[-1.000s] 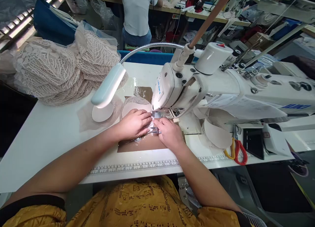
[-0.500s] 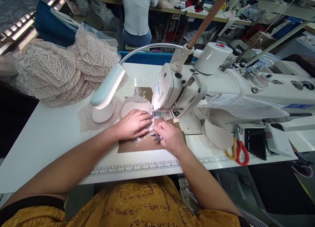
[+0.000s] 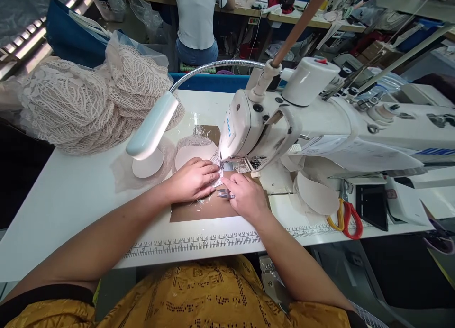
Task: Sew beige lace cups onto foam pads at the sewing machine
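My left hand (image 3: pixel 192 180) lies flat, fingers stretched out, on a pale lace piece (image 3: pixel 217 178) by the sewing machine's needle area. Behind that hand lies a white moulded cup (image 3: pixel 192 154) with lace around it. My right hand (image 3: pixel 248 199) has its fingers curled around small thread snips (image 3: pixel 224 194), whose blades point left. The right index fingertip touches or nearly touches the lace edge. Both hands rest over a brown board (image 3: pixel 202 212) just in front of the sewing machine (image 3: pixel 241 124). The needle and presser foot are hard to make out.
A lamp (image 3: pixel 152 126) on a bendable neck hangs at left. Lace bundles (image 3: pixel 71 105) are heaped behind it, another cup (image 3: pixel 148 164) below. Right of the machine lie cup pieces (image 3: pixel 316 193), scissors (image 3: pixel 351 219) and a phone (image 3: pixel 371 205). A person (image 3: pixel 197 20) sits beyond.
The snips have tilted slightly in my right hand, and their blades look closer together. My left hand stays in nearly the same place. The whole view has shifted slightly.
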Tool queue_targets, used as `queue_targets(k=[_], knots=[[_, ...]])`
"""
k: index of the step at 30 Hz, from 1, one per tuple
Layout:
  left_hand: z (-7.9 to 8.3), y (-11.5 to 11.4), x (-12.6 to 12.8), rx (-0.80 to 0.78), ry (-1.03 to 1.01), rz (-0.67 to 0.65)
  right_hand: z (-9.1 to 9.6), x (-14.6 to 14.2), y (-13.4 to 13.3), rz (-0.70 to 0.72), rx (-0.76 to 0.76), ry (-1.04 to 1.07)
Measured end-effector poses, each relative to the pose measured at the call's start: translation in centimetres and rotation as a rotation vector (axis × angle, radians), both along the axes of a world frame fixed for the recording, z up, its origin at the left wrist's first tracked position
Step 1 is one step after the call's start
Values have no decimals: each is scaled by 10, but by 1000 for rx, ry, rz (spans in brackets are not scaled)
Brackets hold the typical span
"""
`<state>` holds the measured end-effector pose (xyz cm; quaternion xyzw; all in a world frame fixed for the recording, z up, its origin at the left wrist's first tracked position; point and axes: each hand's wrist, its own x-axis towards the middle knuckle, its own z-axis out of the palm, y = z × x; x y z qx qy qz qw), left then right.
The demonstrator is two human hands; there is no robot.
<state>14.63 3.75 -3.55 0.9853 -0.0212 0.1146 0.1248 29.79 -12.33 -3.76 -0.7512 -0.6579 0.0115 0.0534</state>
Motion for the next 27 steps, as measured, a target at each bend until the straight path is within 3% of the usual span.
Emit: queue_targets(k=[11,18,22,27], knots=[[-4,10,6,21,-28,78,5,-3,10,-120,-101,19],[-6,9,0,6,-51,188,4,2,6,-92,34,143],[-6,12,-2,-17,-94,342,5,2,5,-104,104,213],[13,10,-11,-91,32,468,-3,9,1,-112,229,383]])
